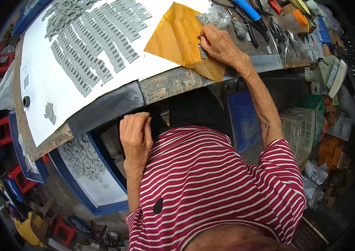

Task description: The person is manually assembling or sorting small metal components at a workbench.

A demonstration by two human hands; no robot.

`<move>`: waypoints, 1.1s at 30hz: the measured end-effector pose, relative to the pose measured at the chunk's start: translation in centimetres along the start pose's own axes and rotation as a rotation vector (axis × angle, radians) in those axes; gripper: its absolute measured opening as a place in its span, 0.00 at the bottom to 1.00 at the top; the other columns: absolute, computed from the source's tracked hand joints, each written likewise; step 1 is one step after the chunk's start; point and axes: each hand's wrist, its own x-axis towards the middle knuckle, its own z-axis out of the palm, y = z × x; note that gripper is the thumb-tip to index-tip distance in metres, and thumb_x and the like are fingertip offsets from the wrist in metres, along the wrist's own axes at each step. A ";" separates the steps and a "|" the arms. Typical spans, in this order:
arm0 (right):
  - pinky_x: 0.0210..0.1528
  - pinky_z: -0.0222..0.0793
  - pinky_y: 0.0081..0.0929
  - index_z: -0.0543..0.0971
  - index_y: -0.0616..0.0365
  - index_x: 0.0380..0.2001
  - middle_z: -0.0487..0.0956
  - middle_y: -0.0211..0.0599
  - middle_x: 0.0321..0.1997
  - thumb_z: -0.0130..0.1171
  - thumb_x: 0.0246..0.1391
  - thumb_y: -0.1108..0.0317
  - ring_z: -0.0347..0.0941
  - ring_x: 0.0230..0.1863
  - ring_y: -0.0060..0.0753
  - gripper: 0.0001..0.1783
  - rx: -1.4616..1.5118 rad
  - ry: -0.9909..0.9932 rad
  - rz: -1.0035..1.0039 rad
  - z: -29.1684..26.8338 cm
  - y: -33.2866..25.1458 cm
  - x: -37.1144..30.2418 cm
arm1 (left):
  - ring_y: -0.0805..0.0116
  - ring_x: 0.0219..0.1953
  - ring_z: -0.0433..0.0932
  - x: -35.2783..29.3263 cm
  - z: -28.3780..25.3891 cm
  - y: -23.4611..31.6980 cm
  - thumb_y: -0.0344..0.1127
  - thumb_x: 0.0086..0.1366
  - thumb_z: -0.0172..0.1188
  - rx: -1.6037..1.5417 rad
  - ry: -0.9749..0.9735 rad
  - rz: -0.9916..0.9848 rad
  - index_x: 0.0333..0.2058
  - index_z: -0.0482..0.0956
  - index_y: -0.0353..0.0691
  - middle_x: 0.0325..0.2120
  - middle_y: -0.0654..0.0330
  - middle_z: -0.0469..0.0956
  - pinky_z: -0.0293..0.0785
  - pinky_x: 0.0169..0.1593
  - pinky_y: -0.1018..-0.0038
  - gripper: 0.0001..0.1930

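Observation:
My right hand (219, 45) is over a sheet of brown paper (172, 37), its fingers closed in a pinch. Small grey pieces (203, 52) lie on the paper right at those fingertips; whether one is gripped is hidden. Down at the table's front edge, my left hand (135, 133) is closed with the fingers curled in. A tiny bit of something shows by its fingertips, too small to name. Across the white sheet (39, 104), flat grey slotted pieces (91, 46) lie in several slanting rows, with a loose heap of them (66, 16) behind.
A clear plastic bag (219, 16) and a small pile of bits are beyond my right hand. Pliers, a blue-handled tool (247, 9) and an orange-rimmed cup (298, 17) crowd the right. Left below the table, a blue tray (98, 205) holds many grey pieces. A black ring (26, 101) sits at left.

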 end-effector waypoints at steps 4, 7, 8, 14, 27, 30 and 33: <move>0.28 0.66 0.36 0.66 0.64 0.28 0.69 0.45 0.25 0.50 0.48 0.75 0.70 0.26 0.47 0.04 0.031 0.038 -0.027 -0.3 -0.1 -0.1 | 0.61 0.27 0.71 0.0 0.0 0.0 0.17 0.48 0.58 0.006 -0.012 0.000 0.28 0.73 0.34 0.24 0.55 0.73 0.66 0.32 0.72 0.08; 0.28 0.65 0.35 0.66 0.64 0.28 0.69 0.45 0.25 0.50 0.48 0.75 0.70 0.26 0.46 0.05 0.043 0.035 -0.024 -0.4 0.0 -0.2 | 0.60 0.27 0.72 0.1 0.2 0.1 0.17 0.48 0.58 0.005 -0.033 0.004 0.28 0.73 0.33 0.24 0.54 0.73 0.67 0.33 0.72 0.08; 0.28 0.65 0.34 0.66 0.64 0.28 0.69 0.45 0.25 0.50 0.48 0.74 0.70 0.26 0.46 0.05 0.054 0.039 -0.020 -0.3 0.0 -0.2 | 0.60 0.27 0.72 0.2 0.2 0.1 0.17 0.48 0.58 0.000 -0.038 0.014 0.28 0.73 0.33 0.24 0.54 0.73 0.67 0.33 0.72 0.08; 0.27 0.64 0.30 0.68 0.64 0.28 0.70 0.41 0.22 0.48 0.50 0.72 0.68 0.23 0.37 0.05 0.181 0.045 0.098 -0.7 -0.1 -0.3 | 0.62 0.27 0.71 0.1 0.5 0.2 0.18 0.47 0.59 0.004 -0.073 0.033 0.28 0.73 0.34 0.24 0.56 0.73 0.64 0.32 0.72 0.09; 0.12 0.44 0.06 0.70 0.61 0.25 0.62 0.21 0.17 0.50 0.53 0.71 0.50 0.15 0.07 0.06 1.458 -0.161 0.682 -2.8 -4.6 -0.5 | 0.64 0.25 0.74 4.3 1.0 2.0 0.21 0.52 0.56 -0.332 -0.063 -0.118 0.34 0.74 0.31 0.25 0.52 0.75 0.70 0.31 0.74 0.09; 0.12 0.44 0.07 0.70 0.62 0.27 0.62 0.22 0.19 0.50 0.53 0.71 0.50 0.15 0.06 0.05 1.553 -0.268 0.706 -3.0 -7.5 0.0 | 0.74 0.22 0.71 6.4 1.4 2.3 0.26 0.58 0.54 -0.518 -0.102 -0.318 0.36 0.73 0.31 0.20 0.58 0.73 0.69 0.28 0.79 0.08; 0.12 0.45 0.09 0.70 0.63 0.28 0.62 0.20 0.17 0.50 0.53 0.71 0.51 0.14 0.08 0.06 1.387 -0.292 0.705 -3.4 -10.7 0.7 | 0.82 0.21 0.67 7.8 1.7 2.1 0.29 0.61 0.52 -0.890 -0.137 -0.537 0.37 0.72 0.31 0.20 0.64 0.73 0.65 0.25 0.85 0.08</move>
